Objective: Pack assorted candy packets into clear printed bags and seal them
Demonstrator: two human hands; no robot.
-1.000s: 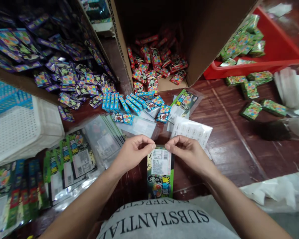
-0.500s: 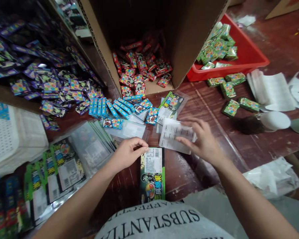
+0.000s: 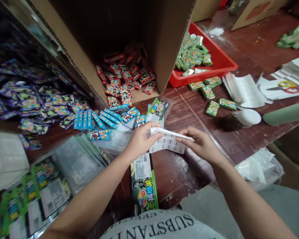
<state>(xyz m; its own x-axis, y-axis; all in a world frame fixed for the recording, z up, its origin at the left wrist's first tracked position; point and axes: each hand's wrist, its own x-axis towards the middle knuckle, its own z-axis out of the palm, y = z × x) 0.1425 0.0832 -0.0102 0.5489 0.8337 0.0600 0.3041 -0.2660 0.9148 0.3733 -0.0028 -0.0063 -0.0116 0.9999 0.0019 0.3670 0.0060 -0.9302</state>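
Observation:
Between my two hands is a white sticker sheet point(image 3: 168, 143) printed with rows of small round labels, its upper edge folded over. My left hand point(image 3: 146, 137) pinches the left end of the fold, and my right hand point(image 3: 198, 142) grips the right end between thumb and fingers. Below the sheet, a black and green printed candy pouch point(image 3: 144, 186) lies on the table near my body, its top end partly covered. Just beyond my left hand are small blue candy boxes point(image 3: 107, 119) and another printed pouch point(image 3: 159, 108) lying flat.
A cardboard box point(image 3: 174, 43) on its side holds red candy boxes point(image 3: 126, 78). Green boxes fill a red tray point(image 3: 209, 73). A jar with a white lid point(image 3: 249, 118), paper sheets point(image 3: 244, 89) and scissors point(image 3: 286, 87) lie right. Pouches point(image 3: 52, 189) are stacked left.
My left hand has moved from the pouch's top edge to the sticker sheet. Both hands now hold the sheet, which is lifted and folded along its upper edge. The view has shifted right.

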